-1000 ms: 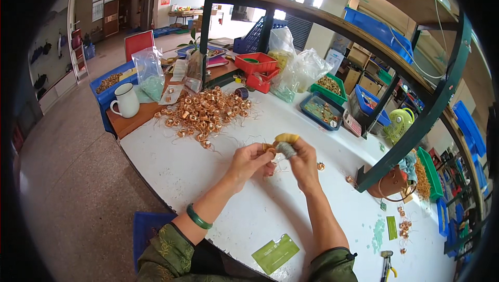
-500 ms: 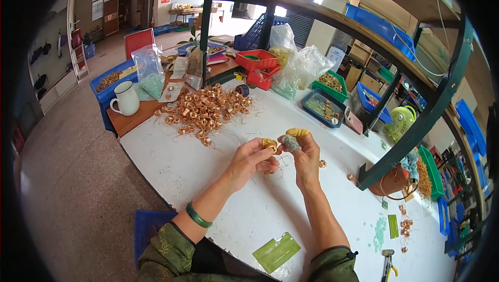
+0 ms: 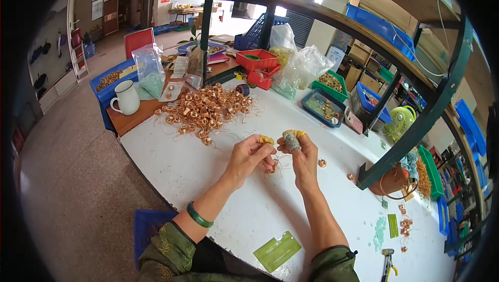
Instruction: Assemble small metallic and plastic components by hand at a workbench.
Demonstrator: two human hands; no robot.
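Over the white table (image 3: 228, 240) my two hands are raised close together, slightly apart. My left hand (image 3: 249, 158), a yellow cover on a fingertip, is pinched closed, and a small copper wire coil (image 3: 271, 169) with thin loose wires shows at its lower fingers. My right hand (image 3: 304, 159) is closed too, with yellow covering on the forefinger and a grey speckled wrap (image 3: 291, 141) around the thumb; whatever sits in its pinch is hidden. Left of them lies a large heap of copper coils (image 3: 208, 107). A single loose coil (image 3: 323, 163) rests right of my right hand.
A white mug (image 3: 126, 98) stands at the left. Red bins (image 3: 257, 61), plastic bags (image 3: 306, 68) and a blue tray (image 3: 323, 107) line the back. A dark shelf post (image 3: 416, 110) rises at the right. Nearer are pliers (image 3: 388, 266) and a green card (image 3: 277, 251).
My hands have drawn slightly apart at the fingertips, the left shifting a little to the left. The coil seen earlier at my left thumb and forefinger is now covered by them.
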